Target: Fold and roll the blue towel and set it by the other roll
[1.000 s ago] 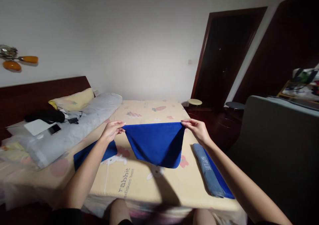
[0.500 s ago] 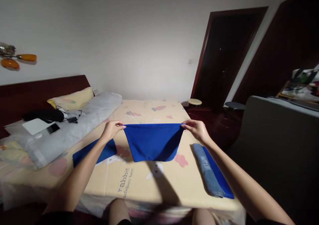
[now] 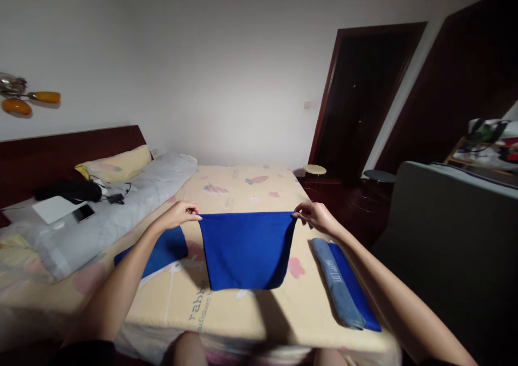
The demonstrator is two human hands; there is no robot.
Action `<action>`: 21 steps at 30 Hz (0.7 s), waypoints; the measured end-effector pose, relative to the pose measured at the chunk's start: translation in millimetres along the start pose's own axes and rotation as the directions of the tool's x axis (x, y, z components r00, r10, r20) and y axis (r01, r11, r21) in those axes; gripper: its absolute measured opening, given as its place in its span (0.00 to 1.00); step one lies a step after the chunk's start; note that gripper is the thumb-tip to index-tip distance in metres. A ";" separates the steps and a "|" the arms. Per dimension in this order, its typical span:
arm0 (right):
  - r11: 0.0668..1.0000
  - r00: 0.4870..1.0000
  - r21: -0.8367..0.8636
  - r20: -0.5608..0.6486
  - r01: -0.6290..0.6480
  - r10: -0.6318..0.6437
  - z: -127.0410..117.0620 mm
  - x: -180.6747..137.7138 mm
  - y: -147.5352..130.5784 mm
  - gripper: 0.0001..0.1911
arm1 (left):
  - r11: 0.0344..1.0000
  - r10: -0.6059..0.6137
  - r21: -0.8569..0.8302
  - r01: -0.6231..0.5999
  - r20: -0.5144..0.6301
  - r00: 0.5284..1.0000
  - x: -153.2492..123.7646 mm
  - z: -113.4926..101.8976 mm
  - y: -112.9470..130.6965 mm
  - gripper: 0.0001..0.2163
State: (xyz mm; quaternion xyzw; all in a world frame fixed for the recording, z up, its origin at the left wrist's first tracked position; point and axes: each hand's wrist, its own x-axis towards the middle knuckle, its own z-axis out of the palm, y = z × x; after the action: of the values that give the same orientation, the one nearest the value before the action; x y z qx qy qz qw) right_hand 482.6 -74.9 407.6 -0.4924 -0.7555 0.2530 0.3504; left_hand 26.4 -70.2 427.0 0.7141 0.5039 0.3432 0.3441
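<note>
A plain blue cloth (image 3: 246, 252) hangs stretched above the bed, its top edge nearly level. My left hand (image 3: 180, 215) pinches the upper left corner between thumb and fingers. At the upper right corner, my right hand (image 3: 318, 216) pinches it the same way. Partly behind my left forearm, another blue cloth (image 3: 168, 251) lies flat on the bed. Near my right forearm are a rolled grey-blue cloth (image 3: 338, 285) with pale lettering and a folded blue cloth (image 3: 358, 287) alongside it.
The bed (image 3: 226, 193) has a cream sheet with rabbit and carrot prints. On its left lie a plastic-wrapped roll (image 3: 162, 180), a pillow (image 3: 117, 164), a white flat object (image 3: 52, 208), a phone (image 3: 83, 212) and a black cable adapter (image 3: 115, 198). Two stools (image 3: 314, 170) stand beyond; a grey panel (image 3: 449, 247) is at right.
Both hands have come slightly lower in view with the cloth between them. The cloth now hangs longer and flatter, its lower edge closer to the bed's near side.
</note>
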 end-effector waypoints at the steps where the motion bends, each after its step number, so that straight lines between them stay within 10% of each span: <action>1: 0.997 0.999 0.059 0.016 -0.039 0.038 4.2 4.6 6.9 0.19 | 0.999 -0.031 -0.015 0.032 0.043 0.999 4.2 1.9 -7.2 0.09; 7: 0.938 0.971 0.255 0.022 -0.234 0.236 52.8 28.9 50.6 0.22 | 0.981 -0.165 -0.073 0.179 0.163 0.973 27.2 29.7 -57.5 0.13; 12: 0.899 0.940 0.343 -0.103 -0.272 0.324 82.6 51.9 66.5 0.18 | 0.970 -0.206 -0.125 0.209 0.032 0.978 56.5 52.7 -76.6 0.19; 21: 0.920 0.934 0.391 -0.330 0.001 0.139 47.0 84.4 67.0 0.20 | 0.993 0.082 -0.053 -0.104 -0.309 0.948 93.0 27.2 -54.6 0.16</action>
State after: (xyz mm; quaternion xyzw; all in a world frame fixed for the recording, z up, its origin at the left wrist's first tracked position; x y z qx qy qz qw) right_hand 461.3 27.1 353.1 -0.4778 -0.5980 0.3168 0.5601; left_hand 46.7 28.7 380.2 0.6629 0.5049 0.4826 0.2697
